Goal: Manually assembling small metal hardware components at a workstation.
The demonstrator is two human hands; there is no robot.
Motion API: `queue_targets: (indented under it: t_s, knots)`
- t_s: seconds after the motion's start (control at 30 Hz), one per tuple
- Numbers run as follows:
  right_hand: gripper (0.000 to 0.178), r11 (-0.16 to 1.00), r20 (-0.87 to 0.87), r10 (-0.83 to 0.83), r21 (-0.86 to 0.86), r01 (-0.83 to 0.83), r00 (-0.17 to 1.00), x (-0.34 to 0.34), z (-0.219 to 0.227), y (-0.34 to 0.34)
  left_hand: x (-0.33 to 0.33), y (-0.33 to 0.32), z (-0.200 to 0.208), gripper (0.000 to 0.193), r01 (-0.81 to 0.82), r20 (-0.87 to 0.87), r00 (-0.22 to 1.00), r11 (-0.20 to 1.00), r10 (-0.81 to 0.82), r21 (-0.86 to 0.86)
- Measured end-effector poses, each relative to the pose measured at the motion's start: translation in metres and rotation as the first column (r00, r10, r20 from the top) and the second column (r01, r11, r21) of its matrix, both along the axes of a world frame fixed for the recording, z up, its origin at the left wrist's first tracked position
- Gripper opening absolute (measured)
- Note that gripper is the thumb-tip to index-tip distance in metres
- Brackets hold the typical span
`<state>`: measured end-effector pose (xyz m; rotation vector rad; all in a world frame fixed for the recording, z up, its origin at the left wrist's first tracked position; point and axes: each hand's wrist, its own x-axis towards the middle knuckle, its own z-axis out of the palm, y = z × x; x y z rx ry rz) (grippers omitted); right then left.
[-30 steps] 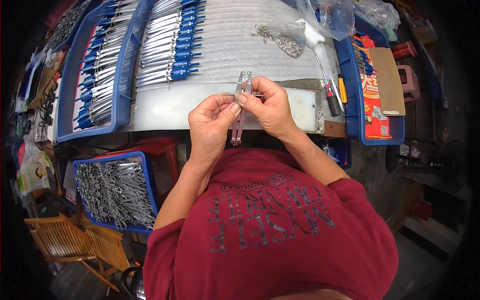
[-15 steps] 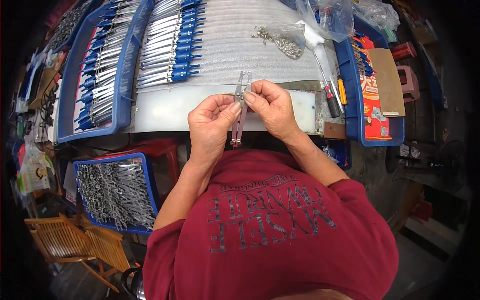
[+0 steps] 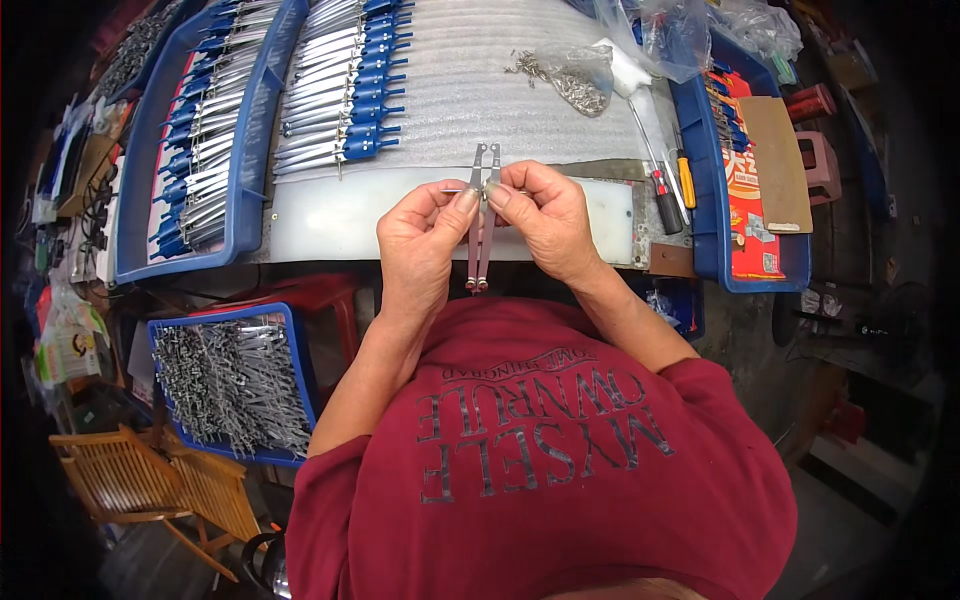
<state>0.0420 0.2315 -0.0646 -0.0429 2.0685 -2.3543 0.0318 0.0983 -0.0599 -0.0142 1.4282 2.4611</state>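
Note:
Above the near edge of the worktable I hold a slim two-legged metal linkage, its flat bars running lengthwise away from my body. My left hand is closed, thumb and fingers pinching the left bar near its middle. A thin metal pin sticks out sideways by those fingertips. On the other bar, my right hand closes with its thumb pressed at the same height. Small round holes show at the far ends, set slightly apart; rounded fittings sit at the near ends. The fingertips hide the middle joint.
Blue-handled metal assemblies lie in a row beside a blue tray of similar ones. Small rivet-like parts spill from a plastic bag. Screwdrivers lie by the right blue bin. A blue crate of metal parts stands lower left.
The linkage has turned slightly more upright, its near ends shifting a little to the right. Both hands keep their pinch on it, barely moved.

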Motion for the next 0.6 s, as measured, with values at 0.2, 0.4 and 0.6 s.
queue_targets:
  t_s: [0.2,0.4,0.6]
  knots:
    - [0.013,1.0,0.005,-0.002,-0.01,0.002,1.0,0.0004,-0.0015,-0.0014,-0.0002,0.0,-0.0021,0.013,-0.012,-0.008,1.0,1.0,0.012,-0.008]
    - [0.016,0.999,0.018,0.024,0.037,-0.025,1.0,-0.0003,-0.0035,-0.0001,0.0001,-0.0013,-0.0009,0.014,-0.002,0.006,1.0,0.999,0.002,-0.041]
    - [0.017,0.999,0.033,0.031,-0.044,-0.029,0.999,0.001,-0.0044,0.0009,0.0014,-0.0013,0.0008,0.016,0.003,0.01,1.0,1.0,-0.003,-0.028]
